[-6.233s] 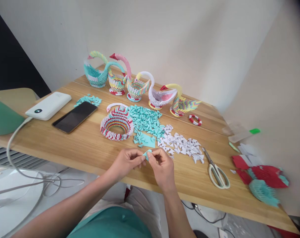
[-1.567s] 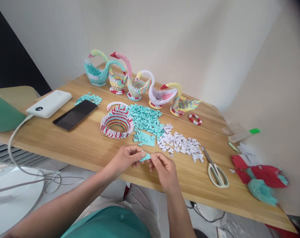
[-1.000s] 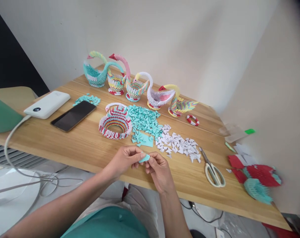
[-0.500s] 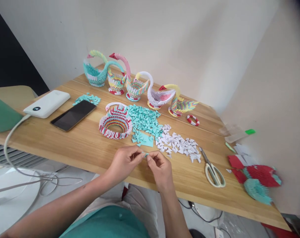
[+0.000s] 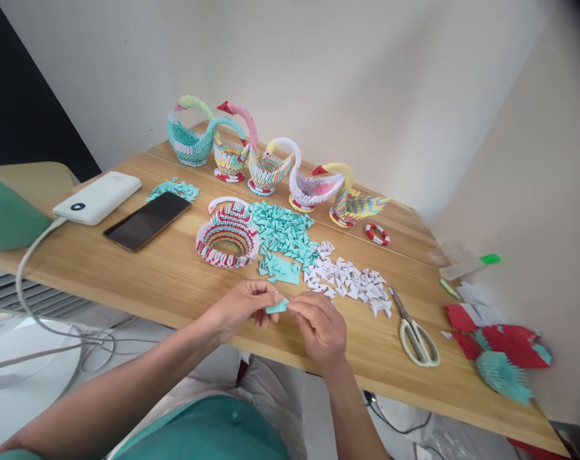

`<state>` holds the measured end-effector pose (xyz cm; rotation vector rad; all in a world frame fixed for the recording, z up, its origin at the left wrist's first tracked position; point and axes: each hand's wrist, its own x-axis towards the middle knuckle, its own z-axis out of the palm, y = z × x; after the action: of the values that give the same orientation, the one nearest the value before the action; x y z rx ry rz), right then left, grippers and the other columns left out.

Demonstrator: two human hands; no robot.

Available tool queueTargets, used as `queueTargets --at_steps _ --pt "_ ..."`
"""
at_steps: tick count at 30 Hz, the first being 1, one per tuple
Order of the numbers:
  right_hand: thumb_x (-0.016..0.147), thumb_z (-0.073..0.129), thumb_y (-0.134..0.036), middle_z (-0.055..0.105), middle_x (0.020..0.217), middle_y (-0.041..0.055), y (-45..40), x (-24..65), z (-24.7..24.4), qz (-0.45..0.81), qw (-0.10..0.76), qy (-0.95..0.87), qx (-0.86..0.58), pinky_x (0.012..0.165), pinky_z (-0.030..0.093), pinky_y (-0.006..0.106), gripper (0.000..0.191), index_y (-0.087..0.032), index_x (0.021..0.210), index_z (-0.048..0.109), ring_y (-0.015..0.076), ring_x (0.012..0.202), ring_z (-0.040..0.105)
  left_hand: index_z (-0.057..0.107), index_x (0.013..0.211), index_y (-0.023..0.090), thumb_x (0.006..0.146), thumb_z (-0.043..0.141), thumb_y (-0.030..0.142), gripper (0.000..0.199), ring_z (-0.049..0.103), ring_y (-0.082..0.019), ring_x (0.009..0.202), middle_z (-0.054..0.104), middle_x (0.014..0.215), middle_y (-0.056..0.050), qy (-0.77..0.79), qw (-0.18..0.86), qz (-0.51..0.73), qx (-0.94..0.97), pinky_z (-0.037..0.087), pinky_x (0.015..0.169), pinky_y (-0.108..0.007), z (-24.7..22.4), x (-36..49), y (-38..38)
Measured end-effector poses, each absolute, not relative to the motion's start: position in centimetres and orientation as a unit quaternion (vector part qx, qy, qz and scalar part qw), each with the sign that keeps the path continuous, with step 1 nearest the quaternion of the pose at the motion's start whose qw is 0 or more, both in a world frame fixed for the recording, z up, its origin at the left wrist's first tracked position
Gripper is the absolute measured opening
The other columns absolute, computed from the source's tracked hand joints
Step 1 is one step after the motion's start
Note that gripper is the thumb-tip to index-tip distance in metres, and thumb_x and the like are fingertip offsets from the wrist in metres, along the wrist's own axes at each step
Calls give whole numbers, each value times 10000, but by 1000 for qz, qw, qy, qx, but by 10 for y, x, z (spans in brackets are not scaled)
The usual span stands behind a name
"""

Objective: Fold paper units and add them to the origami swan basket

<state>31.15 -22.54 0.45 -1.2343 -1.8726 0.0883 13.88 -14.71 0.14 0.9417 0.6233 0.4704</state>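
Between my hands, just over the table's front edge, is a small turquoise piece of paper (image 5: 277, 306). My left hand (image 5: 251, 303) pinches its left side between thumb and fingers. The fingertips of my right hand (image 5: 319, 322) are closed at its right end. Just beyond my hands lie a flat turquoise paper sheet (image 5: 287, 271) and a heap of folded turquoise paper triangles (image 5: 283, 229). White folded triangles (image 5: 354, 279) spread to the right of them. A round red-and-white paper basket (image 5: 228, 235) stands to the left of the heap.
Several folded-paper swans (image 5: 266, 169) line the back of the table. A phone (image 5: 147, 220) and a white power bank (image 5: 98, 198) with a cable lie left. Scissors (image 5: 416, 335), a red-and-white paper ring (image 5: 377, 234) and red and turquoise paper pieces (image 5: 513, 347) are on the right.
The turquoise paper now shows a wider, flatter face. My right hand has turned and shifted slightly right, its knuckles more on top. The view has shifted slightly.
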Motion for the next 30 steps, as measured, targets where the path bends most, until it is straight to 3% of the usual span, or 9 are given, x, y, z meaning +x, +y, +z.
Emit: queueTargets --at_steps 5,13,19,30 --pt "901 529 -76 737 920 56 -223 319 5 1 401 -796 -453 744 544 349 293 -268 1052 690 190 857 674 588 699 137 716 730 465 357 504 -60 444 636 598 8 289 815 209 457 351 453 -193 -1 139 -146" --pt "933 494 -77 728 887 92 -217 323 3 -35 373 -814 -444 725 557 329 210 -187 930 674 191 848 660 606 683 138 735 710 435 319 498 -61 458 597 546 30 308 734 231 559 368 463 -182 -5 137 -139" --pt "920 505 -65 729 905 86 -215 321 4 -50 391 -812 -431 737 560 327 218 -196 993 663 189 850 664 605 699 131 759 698 447 335 544 -74 482 636 594 7 280 781 223 512 404 476 -188 -4 136 -138" --pt "954 461 -109 716 907 70 -217 325 1 -56 346 -835 -424 745 548 339 238 -227 1025 655 197 887 647 603 757 136 715 733 497 386 526 -72 471 642 592 8 270 790 183 520 406 490 -197 -9 137 -138"
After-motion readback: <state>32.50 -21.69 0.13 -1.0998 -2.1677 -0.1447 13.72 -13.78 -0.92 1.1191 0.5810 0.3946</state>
